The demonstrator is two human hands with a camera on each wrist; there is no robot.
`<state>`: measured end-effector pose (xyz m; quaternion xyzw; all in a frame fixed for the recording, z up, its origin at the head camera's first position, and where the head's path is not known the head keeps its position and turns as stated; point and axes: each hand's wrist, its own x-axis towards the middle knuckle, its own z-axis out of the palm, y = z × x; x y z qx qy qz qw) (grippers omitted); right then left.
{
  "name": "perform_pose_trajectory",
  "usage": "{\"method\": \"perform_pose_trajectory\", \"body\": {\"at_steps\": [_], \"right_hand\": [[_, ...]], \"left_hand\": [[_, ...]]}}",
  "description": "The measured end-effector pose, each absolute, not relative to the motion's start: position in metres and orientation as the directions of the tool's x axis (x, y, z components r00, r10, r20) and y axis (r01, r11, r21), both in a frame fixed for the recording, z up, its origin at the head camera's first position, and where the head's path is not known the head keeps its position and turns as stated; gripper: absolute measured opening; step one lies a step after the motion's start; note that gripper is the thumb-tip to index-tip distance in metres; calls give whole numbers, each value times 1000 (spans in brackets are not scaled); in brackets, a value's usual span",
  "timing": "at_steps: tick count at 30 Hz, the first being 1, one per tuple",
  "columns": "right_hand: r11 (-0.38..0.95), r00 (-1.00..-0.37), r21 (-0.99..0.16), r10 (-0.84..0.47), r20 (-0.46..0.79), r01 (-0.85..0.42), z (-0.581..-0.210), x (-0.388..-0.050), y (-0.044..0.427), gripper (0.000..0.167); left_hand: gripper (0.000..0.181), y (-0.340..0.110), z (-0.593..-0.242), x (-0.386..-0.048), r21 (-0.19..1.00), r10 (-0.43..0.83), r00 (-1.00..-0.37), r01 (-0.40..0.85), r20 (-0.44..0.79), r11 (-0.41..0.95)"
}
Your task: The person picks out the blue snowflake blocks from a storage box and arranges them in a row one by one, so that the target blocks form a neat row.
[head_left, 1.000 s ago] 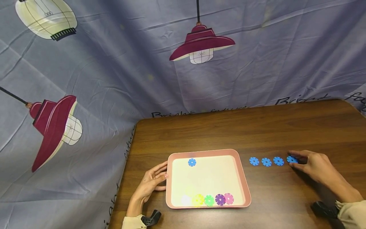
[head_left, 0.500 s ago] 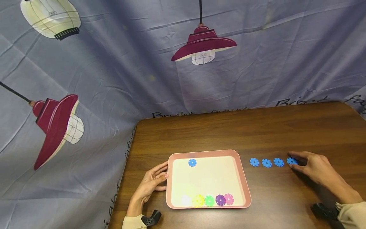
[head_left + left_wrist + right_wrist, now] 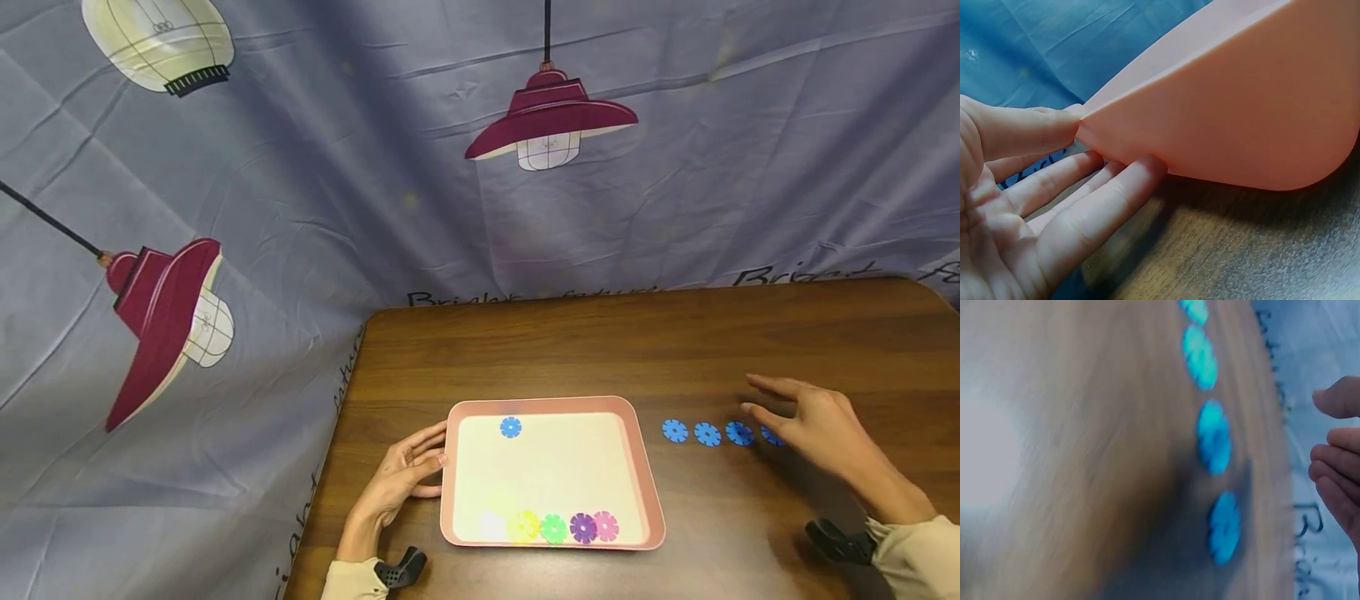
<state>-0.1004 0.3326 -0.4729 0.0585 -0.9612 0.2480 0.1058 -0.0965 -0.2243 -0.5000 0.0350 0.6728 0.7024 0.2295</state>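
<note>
A shallow pink tray [image 3: 650,500] with a white inside lies on the table. My left hand [image 3: 397,477] holds its left side. In the left wrist view the thumb meets the rim, and other fingers touch the outer wall [image 3: 1229,125] lower down. On the right, several blue notched plastic discs [image 3: 675,431] lie flat in a row. My right hand [image 3: 821,425] hovers over the row's right end with nothing in it, thumb and fingers apart, partly covering the rightmost disc [image 3: 772,435]. In the right wrist view, a blue disc [image 3: 1225,528] lies apart from the fingers.
Inside the tray, one blue disc [image 3: 511,427] lies near the far edge. Along its near edge sit yellow [image 3: 525,526], green [image 3: 553,528], purple [image 3: 582,527] and pink [image 3: 606,526] discs. A grey curtain [image 3: 420,225] with printed lamps hangs behind the wooden table [image 3: 570,350].
My right hand has let go of the rightmost blue disc and risen up and slightly left, its fingers spread apart. My left hand stays on the tray. The head view has shifted slightly.
</note>
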Motion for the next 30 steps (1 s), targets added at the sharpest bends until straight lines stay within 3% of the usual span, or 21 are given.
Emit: {"method": "perform_pose_trajectory", "body": {"at_steps": [14,30], "right_hand": [[789,-961,-561,-134,242,-251,-442,-130,255,56],[639,-930,-677,-289,228,-365,-438,-156,170,51]], "left_hand": [[59,-224,-500,-95,961,368,-892,-275,-261,15],[59,-224,-500,-97,964,367,-895,-264,-252,18]]}}
